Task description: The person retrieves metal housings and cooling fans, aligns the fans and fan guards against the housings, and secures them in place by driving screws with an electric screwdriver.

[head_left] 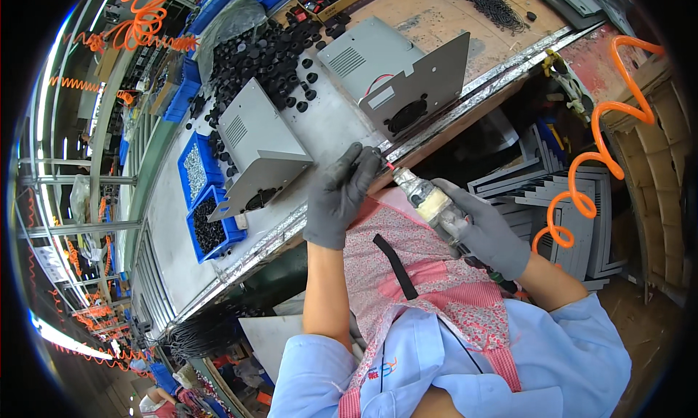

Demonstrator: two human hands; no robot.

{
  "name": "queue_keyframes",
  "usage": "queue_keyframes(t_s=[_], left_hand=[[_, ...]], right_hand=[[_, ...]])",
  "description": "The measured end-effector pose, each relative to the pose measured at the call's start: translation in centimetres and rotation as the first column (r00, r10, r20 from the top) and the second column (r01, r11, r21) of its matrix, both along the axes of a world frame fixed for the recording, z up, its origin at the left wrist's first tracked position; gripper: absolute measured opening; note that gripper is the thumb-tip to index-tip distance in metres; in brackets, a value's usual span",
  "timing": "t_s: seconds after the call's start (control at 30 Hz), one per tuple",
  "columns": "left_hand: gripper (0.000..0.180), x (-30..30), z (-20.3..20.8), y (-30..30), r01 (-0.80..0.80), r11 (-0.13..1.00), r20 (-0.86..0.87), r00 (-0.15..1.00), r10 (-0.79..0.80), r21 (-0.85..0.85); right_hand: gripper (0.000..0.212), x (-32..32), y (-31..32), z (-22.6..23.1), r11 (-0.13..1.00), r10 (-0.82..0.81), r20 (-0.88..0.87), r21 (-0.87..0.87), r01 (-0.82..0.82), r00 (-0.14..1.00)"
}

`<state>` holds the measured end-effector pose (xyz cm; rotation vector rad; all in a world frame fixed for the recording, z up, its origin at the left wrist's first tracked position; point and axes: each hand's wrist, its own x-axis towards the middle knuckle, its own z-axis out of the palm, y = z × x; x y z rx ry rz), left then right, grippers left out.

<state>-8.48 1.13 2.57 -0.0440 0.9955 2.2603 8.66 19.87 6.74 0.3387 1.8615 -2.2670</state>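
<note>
Head view: both hands in grey gloves, together at the bench edge. Right hand [491, 232] closed around the body of a power screwdriver [434, 201], fingers wrapped over it. Tool sits in front of the apron [443, 272], nose up and to the left, red tip [390, 166] just beside the left fingertips. Left hand [338, 193] part closed, fingers bent and bunched toward the bit; can't tell if anything is pinched there.

Two grey sheet-metal housings on the workbench [167, 251]. Left housing [265, 138] is just beside the left hand, vent slots on one face, round black grille on the panel nearest the person. Right housing [378, 54] sits beyond the tool tip, same sort of slots and grille, red wire showing inside.

Left of the left housing: two blue bins end to end. Far bin [210, 158] has small silver parts, near bin [222, 252] has small black ones. Loose pile of black round caps [258, 62] behind the housings. Black cables [487, 3] bundled at the far side. Orange coiled hose [602, 155] hangs at right, grey panels [574, 218] stacked below the bench.
</note>
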Motion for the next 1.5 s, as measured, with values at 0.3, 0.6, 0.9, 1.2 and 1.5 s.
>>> queue_keyframes(t_s=[0.3,0.6,0.9,1.2,1.5], left_hand=[[0.029,0.6,-0.2,-0.1,0.095,0.990,0.216,0.970,-0.115,0.101],[0.026,0.8,-0.5,-0.2,0.167,0.986,0.065,0.984,-0.168,0.020],[0.034,0.8,1.2,1.2,-0.014,1.000,0.233,0.972,0.010,0.014],[0.028,0.6,-0.5,0.6,0.037,0.995,0.143,0.988,-0.050,0.093],[0.041,1.3,1.1,1.3,0.038,0.999,-0.051,0.998,-0.038,0.007]], right_hand=[[0.056,0.0,-0.2,-0.2,0.998,0.028,-0.008,0.053,-0.027,1.000],[0.057,-0.2,-0.2,-0.1,0.998,0.049,-0.005,0.025,-0.049,0.999],[0.056,-0.1,0.0,0.0,0.999,0.035,0.027,0.005,-0.035,0.999],[0.058,0.1,-0.4,0.1,0.994,0.096,0.027,0.049,-0.097,0.995],[0.057,-0.2,-0.6,0.0,0.997,0.077,0.042,-0.009,-0.076,0.996]])
